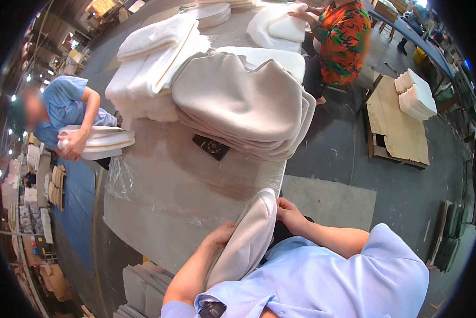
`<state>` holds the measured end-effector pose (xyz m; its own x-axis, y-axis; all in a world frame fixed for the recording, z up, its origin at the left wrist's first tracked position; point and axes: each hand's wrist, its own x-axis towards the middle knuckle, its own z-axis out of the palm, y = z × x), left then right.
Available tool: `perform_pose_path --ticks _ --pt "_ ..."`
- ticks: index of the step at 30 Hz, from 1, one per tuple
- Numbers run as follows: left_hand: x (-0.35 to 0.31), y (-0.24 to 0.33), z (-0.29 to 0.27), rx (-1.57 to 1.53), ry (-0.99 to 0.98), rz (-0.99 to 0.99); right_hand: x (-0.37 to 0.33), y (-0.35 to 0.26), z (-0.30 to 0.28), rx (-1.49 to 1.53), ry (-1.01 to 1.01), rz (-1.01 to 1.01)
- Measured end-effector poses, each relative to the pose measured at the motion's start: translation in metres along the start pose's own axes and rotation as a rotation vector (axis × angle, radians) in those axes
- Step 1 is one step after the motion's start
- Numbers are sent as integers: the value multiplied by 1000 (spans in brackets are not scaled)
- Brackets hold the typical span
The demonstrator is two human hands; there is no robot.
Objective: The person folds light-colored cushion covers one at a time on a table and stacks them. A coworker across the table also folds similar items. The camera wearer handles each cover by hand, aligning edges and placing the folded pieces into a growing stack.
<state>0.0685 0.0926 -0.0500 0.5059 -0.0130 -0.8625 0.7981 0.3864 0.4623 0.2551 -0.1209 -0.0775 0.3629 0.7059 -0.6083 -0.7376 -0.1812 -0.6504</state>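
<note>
A beige-grey fabric cushion cover [245,239] stands on edge against my body at the table's near edge, with a bit of white showing at its far tip. Along its left side, my left hand [223,235] is closed on the edge, its fingertips partly hidden by the fabric. Near the far end, my right hand [290,213] pinches the right edge between thumb and fingers. Whether padding fills the cover is hidden. Farther up the table lies a stack of similar beige-grey cushion covers [238,100], apart from both hands.
White padding [148,58] is piled behind the stack on the table [164,212]. A dark flat item [211,147] lies in front. Grey pieces [148,289] are stacked low at left. One co-worker [63,106] holds pads at left; another [344,42] handles white padding at the far right.
</note>
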Motion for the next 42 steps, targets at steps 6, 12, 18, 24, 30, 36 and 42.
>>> perform_pose_path --ticks 6,12,18,24,30,36,42 --pt "-2 34 38 142 69 175 -5 -13 0 80 308 -150" --pt "29 35 62 565 401 554 10 -36 -8 410 334 -50" --pt "18 53 83 602 544 570 27 -16 -36 640 60 166" --pt "28 60 93 497 635 762 19 -29 -34 743 -179 380" --pt "44 64 102 507 700 812 20 -27 -32 791 -163 409" --pt "58 68 103 567 724 826 26 -22 -36 788 -134 436" --pt "72 75 100 610 719 916 21 -13 -31 782 -72 410"
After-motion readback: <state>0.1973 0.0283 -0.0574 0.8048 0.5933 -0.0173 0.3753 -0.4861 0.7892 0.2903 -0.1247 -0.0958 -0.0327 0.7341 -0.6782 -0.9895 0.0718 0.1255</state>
